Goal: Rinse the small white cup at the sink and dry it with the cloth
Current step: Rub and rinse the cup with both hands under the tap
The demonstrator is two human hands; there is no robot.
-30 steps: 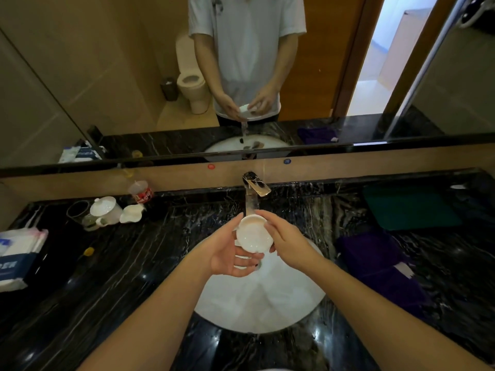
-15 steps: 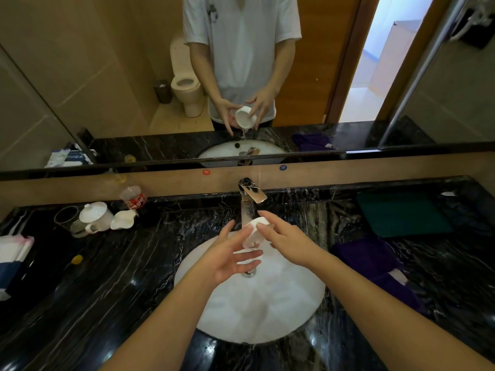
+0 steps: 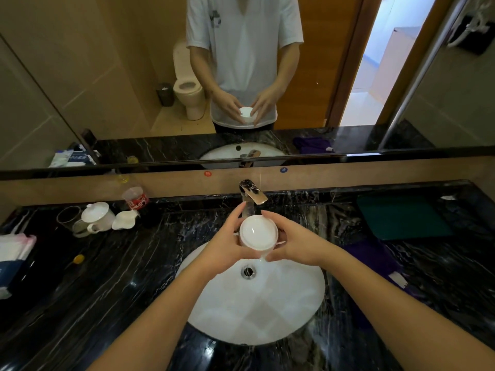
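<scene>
The small white cup [image 3: 258,232] is upright, mouth up, held over the back of the white sink basin [image 3: 281,311], right below the chrome faucet [image 3: 251,192]. My left hand [image 3: 227,245] grips its left side and my right hand [image 3: 292,243] grips its right side. Water seems to fill the cup, and a little spills over its near rim. A purple cloth [image 3: 375,259] lies on the black marble counter to the right of the basin, apart from both hands.
A green mat [image 3: 401,216] lies at the back right. At the back left stand a lidded white pot [image 3: 99,216], a glass [image 3: 68,216], a small white pitcher [image 3: 124,219] and a plastic bottle [image 3: 134,198]. Tissue packs [image 3: 13,253] sit at the far left. A mirror spans the wall.
The cup was tipped on its side, pouring water out, half a second ago; now both hands hold it upright and level under the faucet, slightly nearer to me.
</scene>
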